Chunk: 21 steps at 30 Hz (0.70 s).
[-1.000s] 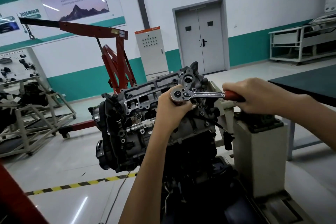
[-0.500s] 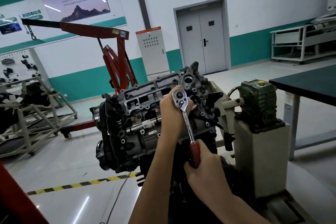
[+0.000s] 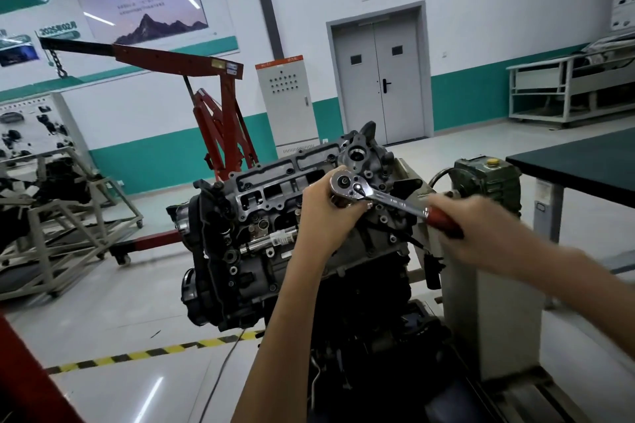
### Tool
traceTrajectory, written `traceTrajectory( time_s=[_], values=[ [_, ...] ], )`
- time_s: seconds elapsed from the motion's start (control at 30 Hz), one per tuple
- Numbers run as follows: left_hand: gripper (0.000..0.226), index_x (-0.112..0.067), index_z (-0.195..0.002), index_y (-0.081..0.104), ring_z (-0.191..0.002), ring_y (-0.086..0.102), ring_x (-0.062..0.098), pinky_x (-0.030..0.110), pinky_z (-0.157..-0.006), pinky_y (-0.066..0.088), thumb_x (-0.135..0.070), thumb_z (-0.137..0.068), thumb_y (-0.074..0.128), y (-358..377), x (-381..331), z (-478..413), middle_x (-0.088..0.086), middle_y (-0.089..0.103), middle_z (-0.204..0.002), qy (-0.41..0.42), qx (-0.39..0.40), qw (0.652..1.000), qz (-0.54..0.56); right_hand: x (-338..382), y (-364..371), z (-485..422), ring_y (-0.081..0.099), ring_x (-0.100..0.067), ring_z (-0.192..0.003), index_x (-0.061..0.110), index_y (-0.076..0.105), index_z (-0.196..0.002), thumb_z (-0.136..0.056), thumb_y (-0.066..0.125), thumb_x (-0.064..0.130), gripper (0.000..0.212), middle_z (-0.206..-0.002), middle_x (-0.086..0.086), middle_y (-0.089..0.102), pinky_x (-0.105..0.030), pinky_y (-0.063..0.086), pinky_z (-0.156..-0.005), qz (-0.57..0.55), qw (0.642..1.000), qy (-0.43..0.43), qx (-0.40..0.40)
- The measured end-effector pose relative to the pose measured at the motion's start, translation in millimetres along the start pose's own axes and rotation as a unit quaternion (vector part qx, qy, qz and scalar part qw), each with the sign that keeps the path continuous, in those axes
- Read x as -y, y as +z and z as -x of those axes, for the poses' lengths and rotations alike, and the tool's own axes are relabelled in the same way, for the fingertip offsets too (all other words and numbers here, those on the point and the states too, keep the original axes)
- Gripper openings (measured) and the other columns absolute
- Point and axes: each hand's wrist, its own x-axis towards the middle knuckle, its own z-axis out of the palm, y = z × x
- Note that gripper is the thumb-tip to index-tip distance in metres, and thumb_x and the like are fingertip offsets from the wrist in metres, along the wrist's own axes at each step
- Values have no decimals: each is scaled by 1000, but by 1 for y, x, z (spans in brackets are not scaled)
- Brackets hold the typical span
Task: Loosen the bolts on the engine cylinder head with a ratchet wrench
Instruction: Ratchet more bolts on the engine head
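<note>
Engine (image 3: 240, 271) sits on a stand, tilted so the cylinder head (image 3: 271, 189) faces up and toward the camera. Grey pedestal (image 3: 491, 316) of the stand is to its right, with a green gearbox (image 3: 488, 178) on top. Dark surface (image 3: 584, 161) further right plays no part in this step.

Ratchet wrench (image 3: 395, 201) is at the right end of the cylinder head. Its ratchet head (image 3: 345, 183) lies over the casting, the shaft runs down and to the right, and the red handle (image 3: 443, 226) is at the far end.

Left hand (image 3: 326, 216): fingers curled under and round the ratchet head, cupping it. Right hand (image 3: 481, 233): wrapped round the red handle, outline blurred.

Bolt and socket are hidden under the ratchet head and the left hand. Cannot tell which bolt is engaged, nor how far out it is.

Judgement: the step in hand is a loosening stroke on one bolt. To do it well:
- left hand presses the ratchet head straight down along the bolt axis, so the socket sits square and does not ride off
- right hand pulls from the end of the handle, in a plane flat to the head face, steady and not jerked
- confirm the direction lever is set to loosen; its setting is not readable here
- right knuckles are near the gearbox, so a slip would likely send them into it; brace for the moment the bolt breaks free
</note>
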Motion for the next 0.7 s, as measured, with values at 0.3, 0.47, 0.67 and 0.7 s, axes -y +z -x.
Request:
traceTrajectory(
  time_s=[0.3, 0.47, 0.67, 0.7],
  values=[
    [34, -10, -63, 42, -50, 29, 2, 15, -50, 28, 15, -74, 62, 20, -3, 1, -6, 37, -55, 11, -70, 997, 21, 114, 94, 38, 51, -5, -47, 27, 42, -70, -70, 63, -2, 35, -54, 1, 48, -7, 34, -39, -341, 918, 161, -123],
    [47, -26, -57, 42, -49, 37, 2, 12, -51, 32, 13, -73, 63, 12, -3, -6, -11, 43, -53, -20, -34, 999, -15, 42, 49, 31, 54, -3, -49, 24, 49, -90, -72, 65, 0, 34, -60, 6, 52, -10, 44, -52, -175, 980, 76, -48],
    [20, -11, -66, 59, -55, 48, 8, 23, -55, 40, 6, -73, 67, 1, -3, -9, 0, 60, -61, -24, 33, 999, -31, -16, -25, -19, 53, -11, -55, 15, 56, -95, -74, 65, 6, 24, -65, 7, 54, -25, 47, -57, 88, 994, -52, -26],
    [22, -14, -67, 58, -55, 47, 4, 19, -57, 39, 6, -72, 67, 0, -2, -10, -5, 58, -61, -31, 40, 998, -35, -16, -25, -21, 53, -11, -54, 14, 55, -94, -74, 65, 6, 24, -64, 7, 53, -24, 45, -56, 89, 994, -51, -28]
  ],
)
